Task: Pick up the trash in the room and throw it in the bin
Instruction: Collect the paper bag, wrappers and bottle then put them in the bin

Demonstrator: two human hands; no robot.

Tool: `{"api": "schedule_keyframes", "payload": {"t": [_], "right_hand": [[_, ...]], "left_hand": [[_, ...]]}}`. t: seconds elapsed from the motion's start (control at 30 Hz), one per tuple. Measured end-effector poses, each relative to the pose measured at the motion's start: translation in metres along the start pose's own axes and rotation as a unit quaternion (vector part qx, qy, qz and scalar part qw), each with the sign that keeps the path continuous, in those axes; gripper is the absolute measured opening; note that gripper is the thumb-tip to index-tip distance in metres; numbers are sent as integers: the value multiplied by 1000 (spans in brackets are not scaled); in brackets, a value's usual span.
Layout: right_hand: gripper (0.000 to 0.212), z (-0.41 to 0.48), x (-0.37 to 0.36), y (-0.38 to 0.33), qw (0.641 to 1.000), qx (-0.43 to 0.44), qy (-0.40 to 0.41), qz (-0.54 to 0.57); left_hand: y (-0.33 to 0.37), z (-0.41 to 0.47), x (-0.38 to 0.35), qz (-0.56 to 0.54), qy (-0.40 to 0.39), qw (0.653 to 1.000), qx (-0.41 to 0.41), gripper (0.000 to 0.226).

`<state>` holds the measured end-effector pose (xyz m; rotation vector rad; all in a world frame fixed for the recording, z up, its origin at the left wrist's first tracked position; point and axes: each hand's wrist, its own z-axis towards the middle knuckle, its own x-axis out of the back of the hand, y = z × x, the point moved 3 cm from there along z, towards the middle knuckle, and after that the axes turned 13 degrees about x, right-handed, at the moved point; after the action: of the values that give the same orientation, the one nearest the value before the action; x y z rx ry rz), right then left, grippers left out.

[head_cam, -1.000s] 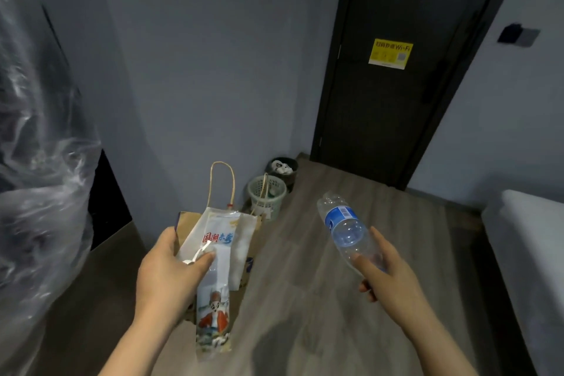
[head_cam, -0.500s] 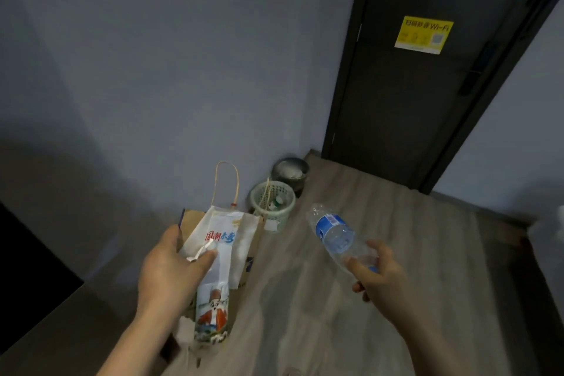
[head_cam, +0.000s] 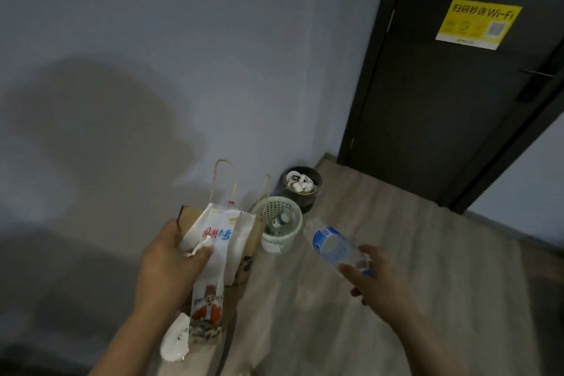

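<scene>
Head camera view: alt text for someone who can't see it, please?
A person's left hand grips a printed white bag and a brown paper bag while the right hand holds a plastic bottle. Ahead on the floor, a green basket bin and a dark bin stand near a dark door.

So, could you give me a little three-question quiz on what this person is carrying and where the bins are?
1. True or false: the right hand holds a clear bottle, and the left hand grips a printed wrapper.
2. The green basket bin stands: A) on the floor beside the dark bin; B) on a table; C) hanging from a hook.
3. Fill in: the sticker on the door is coloured ____.

Key: 1 true; 2 A; 3 yellow.
</scene>
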<state>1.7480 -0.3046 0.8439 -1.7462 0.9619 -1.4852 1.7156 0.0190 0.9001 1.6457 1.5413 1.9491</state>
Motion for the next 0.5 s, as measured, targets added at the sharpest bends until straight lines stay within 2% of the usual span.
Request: {"api": "schedule_keyframes", "payload": {"t": [0.27,0.4,0.5], "right_hand": [[66,151,-20,9,996,-31,-44,-68],[63,229,-38,-1,990,-57,-82,-99],[68,281,-54,-8,982,-69,-112,-135]], "left_hand": [[33,142,-68,11,0,1000,24,30],[54,214,-95,25,-20,999,37,28],[68,257,-115,32,-37,998,37,26]]}}
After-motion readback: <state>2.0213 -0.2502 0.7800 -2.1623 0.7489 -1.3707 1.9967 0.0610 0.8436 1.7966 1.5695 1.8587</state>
